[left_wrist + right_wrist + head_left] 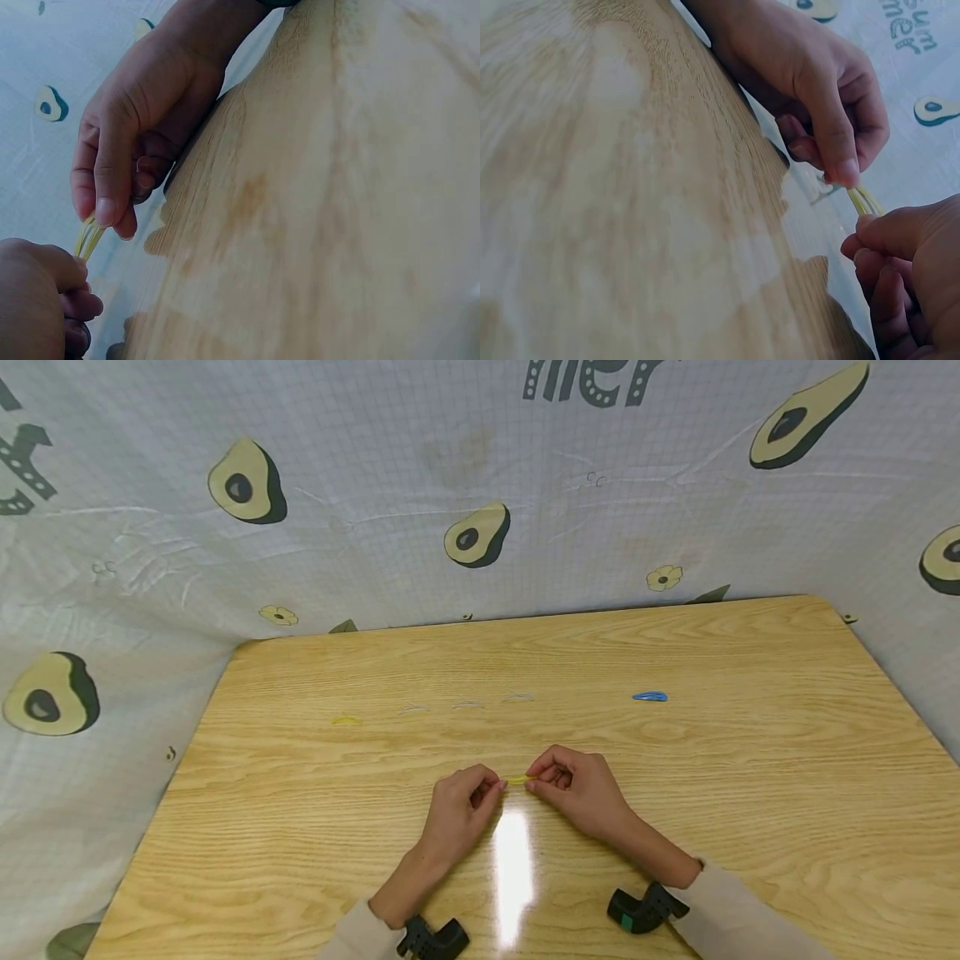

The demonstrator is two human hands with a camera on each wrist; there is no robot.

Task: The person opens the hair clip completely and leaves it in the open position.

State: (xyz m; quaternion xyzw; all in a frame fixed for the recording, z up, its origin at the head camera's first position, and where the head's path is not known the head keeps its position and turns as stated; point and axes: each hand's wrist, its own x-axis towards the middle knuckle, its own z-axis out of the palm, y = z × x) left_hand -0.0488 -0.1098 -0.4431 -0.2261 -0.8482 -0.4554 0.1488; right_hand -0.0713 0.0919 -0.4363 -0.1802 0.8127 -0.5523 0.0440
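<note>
A yellow snap hair clip point(517, 780) is stretched between my two hands just above the table. The left hand point(459, 806) pinches its left end between thumb and forefinger. At the other end the right hand point(588, 789) grips it the same way. In the left wrist view the clip's slotted yellow strips point(88, 238) show between the fingertips. The right wrist view also shows the clip point(865, 201) spanning the gap between both hands; its ends are hidden under the fingers.
On the wooden table point(750, 760), a yellow clip point(347, 720) lies at left. Three pale, thin clips, one of them point(468, 704) central, form a row beyond my hands. A blue snap clip point(650, 697) lies farther right. An avocado-print cloth point(360, 468) hangs behind.
</note>
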